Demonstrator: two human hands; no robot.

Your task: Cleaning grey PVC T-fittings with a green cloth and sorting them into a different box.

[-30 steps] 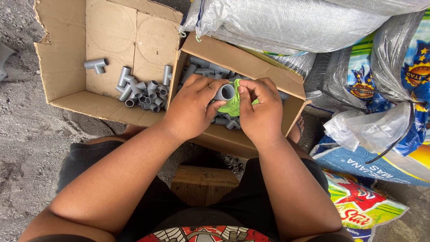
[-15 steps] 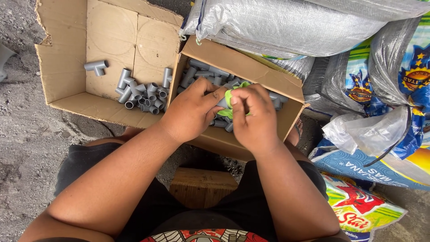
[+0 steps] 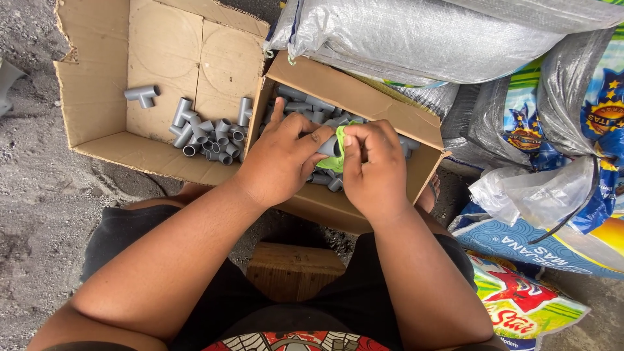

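Observation:
My left hand (image 3: 283, 159) and my right hand (image 3: 372, 170) meet over a small cardboard box (image 3: 364, 97) that holds several grey pipe fittings (image 3: 300, 104). Between the fingers of both hands sit a grey pipe fitting (image 3: 327, 147) and a bright green piece (image 3: 337, 156), mostly covered by my fingers. Which hand holds which piece is hard to tell. A larger open cardboard box (image 3: 97, 97) to the left holds a pile of grey elbow and tee fittings (image 3: 208, 133), plus one lone tee fitting (image 3: 143, 95).
A silver woven sack (image 3: 416, 36) lies behind the small box. Colourful printed bags (image 3: 559, 117) and a clear plastic bag (image 3: 533, 195) crowd the right side. A wooden block (image 3: 292, 270) sits between my legs. Grey gravelly ground (image 3: 32, 195) lies to the left.
My hands have closed tighter together over the grey fitting and green piece; the fitting's open end, visible a second ago, is now covered by my fingers.

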